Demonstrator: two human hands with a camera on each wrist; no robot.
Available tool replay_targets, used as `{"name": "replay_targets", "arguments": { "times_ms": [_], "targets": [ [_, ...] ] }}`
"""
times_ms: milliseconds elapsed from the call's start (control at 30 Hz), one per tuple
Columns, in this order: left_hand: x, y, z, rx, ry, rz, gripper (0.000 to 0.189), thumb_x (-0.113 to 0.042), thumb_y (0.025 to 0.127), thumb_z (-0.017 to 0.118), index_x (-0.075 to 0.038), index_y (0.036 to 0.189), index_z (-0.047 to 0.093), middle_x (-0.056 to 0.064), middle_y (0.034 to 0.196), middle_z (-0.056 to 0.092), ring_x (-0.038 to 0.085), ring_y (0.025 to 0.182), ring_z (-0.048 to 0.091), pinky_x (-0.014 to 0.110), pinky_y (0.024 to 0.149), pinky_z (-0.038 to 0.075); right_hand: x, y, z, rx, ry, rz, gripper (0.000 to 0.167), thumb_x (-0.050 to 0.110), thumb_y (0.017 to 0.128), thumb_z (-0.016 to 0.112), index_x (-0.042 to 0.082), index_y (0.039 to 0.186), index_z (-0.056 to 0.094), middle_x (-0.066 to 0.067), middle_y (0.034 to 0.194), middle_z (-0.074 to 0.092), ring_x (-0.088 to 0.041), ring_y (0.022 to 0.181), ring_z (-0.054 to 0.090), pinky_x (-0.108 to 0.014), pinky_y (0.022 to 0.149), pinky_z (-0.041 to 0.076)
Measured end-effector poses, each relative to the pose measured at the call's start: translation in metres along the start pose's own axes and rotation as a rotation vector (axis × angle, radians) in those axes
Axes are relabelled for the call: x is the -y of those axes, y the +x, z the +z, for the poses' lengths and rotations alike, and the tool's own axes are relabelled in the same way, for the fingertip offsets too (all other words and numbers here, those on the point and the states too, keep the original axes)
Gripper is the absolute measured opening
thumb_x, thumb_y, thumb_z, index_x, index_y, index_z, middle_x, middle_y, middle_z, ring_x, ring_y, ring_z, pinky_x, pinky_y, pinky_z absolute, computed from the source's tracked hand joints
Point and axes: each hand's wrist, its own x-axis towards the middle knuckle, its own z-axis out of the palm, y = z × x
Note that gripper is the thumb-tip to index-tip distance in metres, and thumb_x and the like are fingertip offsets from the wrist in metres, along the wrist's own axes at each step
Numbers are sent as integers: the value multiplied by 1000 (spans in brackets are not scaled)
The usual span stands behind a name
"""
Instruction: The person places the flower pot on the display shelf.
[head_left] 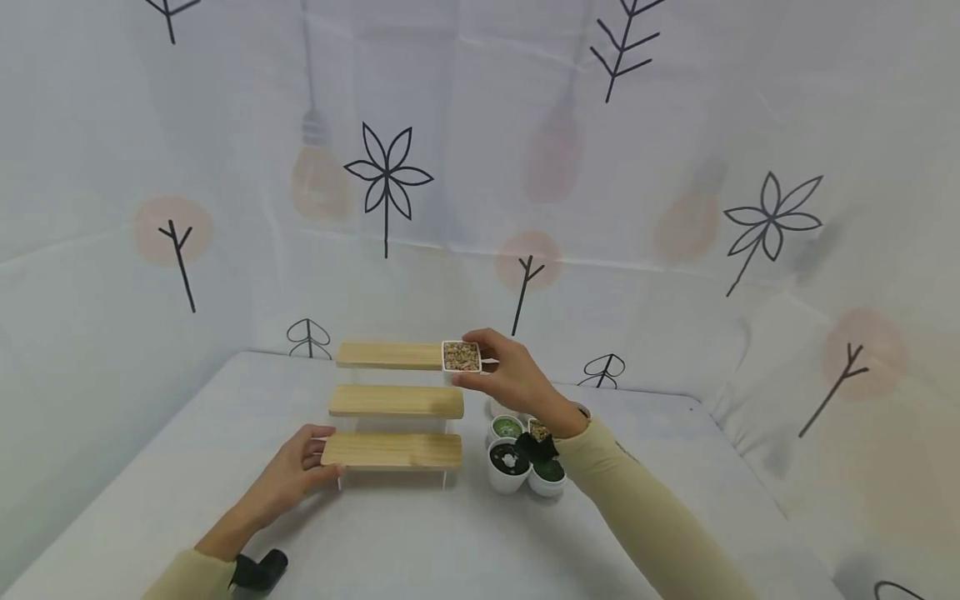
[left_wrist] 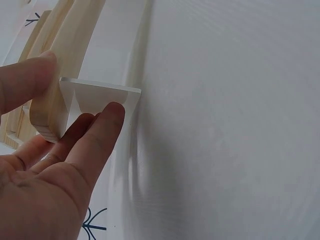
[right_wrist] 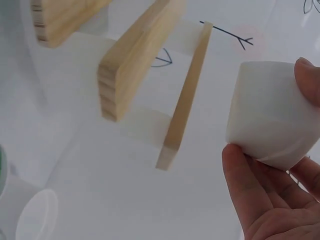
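A small three-tier shelf with pale wooden boards on white supports stands on the white table; its lowest board (head_left: 392, 451) is nearest me. My left hand (head_left: 288, 475) grips the left end of that board. In the left wrist view one digit lies on the wooden board (left_wrist: 75, 40), and others reach under it by the white support (left_wrist: 107, 95). My right hand (head_left: 513, 375) holds a square white pot (head_left: 461, 358) filled with pebble-like bits, at the right end of the top board (head_left: 390, 355). The right wrist view shows the white pot (right_wrist: 272, 110) apart from the boards, between thumb and fingers.
Several small round pots with plants stand right of the shelf, among them a white pot with dark filling (head_left: 508, 467) and one with green (head_left: 507, 427). My right forearm (head_left: 637, 508) partly covers them. A patterned cloth backdrop (head_left: 465, 208) hangs behind the table.
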Motion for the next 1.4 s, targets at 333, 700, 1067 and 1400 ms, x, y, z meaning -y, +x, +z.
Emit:
{"name": "replay_targets", "arguments": {
  "times_ms": [333,700,1067,1400],
  "targets": [
    [1,0,-2,10,4,-1,70,-21,83,75,1,136,35,24,128,53,34,116,56,38,90,53,9,48,32,40,43,-13,62,33,80,78,11,132,53,-2,115,60,-18,104,61,-29,80,55],
    [-1,-2,2,1,7,-7,70,-24,82,76,-1,135,37,24,127,54,34,115,57,37,90,53,20,80,66,55,40,3,65,38,79,77,10,132,52,-2,118,60,-17,104,59,-26,76,54],
    [-1,-6,4,-3,-1,13,68,-21,82,76,1,134,37,24,127,54,34,115,56,39,91,52,23,100,92,64,64,30,65,39,79,77,10,132,53,0,112,60,-13,97,60,-22,71,54],
    [2,-4,3,-3,0,23,68,-22,83,75,0,135,37,24,128,54,33,116,57,37,91,53,24,106,104,73,73,37,65,40,80,77,9,132,53,2,105,61,-11,93,60,-21,69,54]
  ]
}}
